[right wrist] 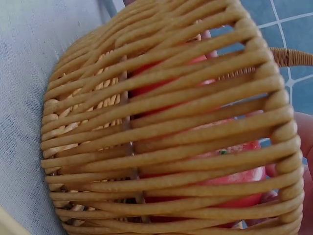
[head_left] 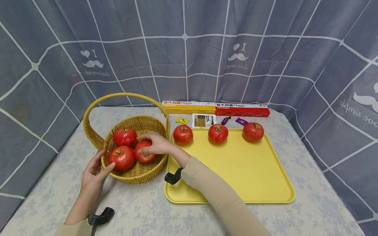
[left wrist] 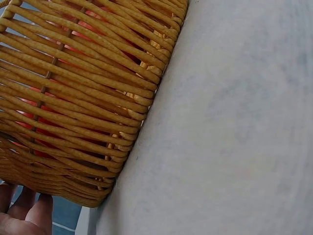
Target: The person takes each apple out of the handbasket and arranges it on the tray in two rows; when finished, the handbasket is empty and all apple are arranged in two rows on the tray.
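From the head view, our right hand (head_left: 156, 144) reaches into the basket (head_left: 134, 173), its fingers curled over the apple (head_left: 145, 154) nearest the tray (head_left: 236, 177). Two other apples (head_left: 124, 136) lie in the basket beside it, and three more sit in a row along the far edge of the tray, just right of the basket. Our left hand (head_left: 95, 170) rests against the basket's near wall, fingers straight and relaxed, steadying it on the worktop (head_left: 141, 213). To lift well, we judge the grip should wrap the apple's sides firmly and rise clear of the rim and handle.

From the left wrist view, fingertips (left wrist: 29, 215) sit at the basket's woven wall (left wrist: 83, 98), holding nothing.

From the right wrist view, red apple skin (right wrist: 234, 176) shows through the weave; we cannot tell the grip here.
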`<state>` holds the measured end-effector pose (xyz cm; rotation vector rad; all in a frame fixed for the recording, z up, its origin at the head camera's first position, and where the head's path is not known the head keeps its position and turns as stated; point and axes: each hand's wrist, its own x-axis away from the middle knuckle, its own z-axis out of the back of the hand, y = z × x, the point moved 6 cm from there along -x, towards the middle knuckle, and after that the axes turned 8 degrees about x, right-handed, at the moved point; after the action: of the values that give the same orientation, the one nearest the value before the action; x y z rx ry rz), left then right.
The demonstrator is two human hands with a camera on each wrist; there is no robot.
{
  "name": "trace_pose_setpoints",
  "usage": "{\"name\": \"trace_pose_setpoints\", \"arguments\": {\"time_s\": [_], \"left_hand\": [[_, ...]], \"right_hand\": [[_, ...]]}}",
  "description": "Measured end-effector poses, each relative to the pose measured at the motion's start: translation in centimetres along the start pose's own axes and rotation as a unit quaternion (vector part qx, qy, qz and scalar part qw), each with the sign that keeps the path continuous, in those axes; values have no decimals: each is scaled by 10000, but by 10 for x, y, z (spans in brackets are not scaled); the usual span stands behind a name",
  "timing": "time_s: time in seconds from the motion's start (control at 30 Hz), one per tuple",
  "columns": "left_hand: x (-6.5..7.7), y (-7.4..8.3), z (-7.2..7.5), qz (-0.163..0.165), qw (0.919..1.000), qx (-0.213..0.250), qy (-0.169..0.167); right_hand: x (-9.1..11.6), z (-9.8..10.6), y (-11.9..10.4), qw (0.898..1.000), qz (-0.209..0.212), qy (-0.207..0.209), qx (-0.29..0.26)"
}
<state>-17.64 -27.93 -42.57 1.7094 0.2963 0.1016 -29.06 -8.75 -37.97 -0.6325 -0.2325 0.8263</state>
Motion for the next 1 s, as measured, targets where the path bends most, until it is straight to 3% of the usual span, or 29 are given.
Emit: {"name": "trace_pose_setpoints", "arguments": {"time_s": [0.17,0.4,0.53,0.67,0.77,1.0], "left_hand": [[0,0,0,6,10000,19,8],[1,0,0,-37,10000,79,34],[0,1,-1,-61,9999,84,12],[0,0,0,-29,10000,68,15],[0,0,1,1,10000,60,28],[0,-1,1,-9,9999,128,-15]], "right_hand": [[3,-3,-6,9996,-7,-189,206],[12,-13,-16,9937,-109,-927,616],[18,-13,-20,9916,-236,-977,813],[23,-13,-20,9960,28,-633,625],[29,-8,-20,9988,243,-134,414],[63,17,-23,9951,609,754,-178]]}}
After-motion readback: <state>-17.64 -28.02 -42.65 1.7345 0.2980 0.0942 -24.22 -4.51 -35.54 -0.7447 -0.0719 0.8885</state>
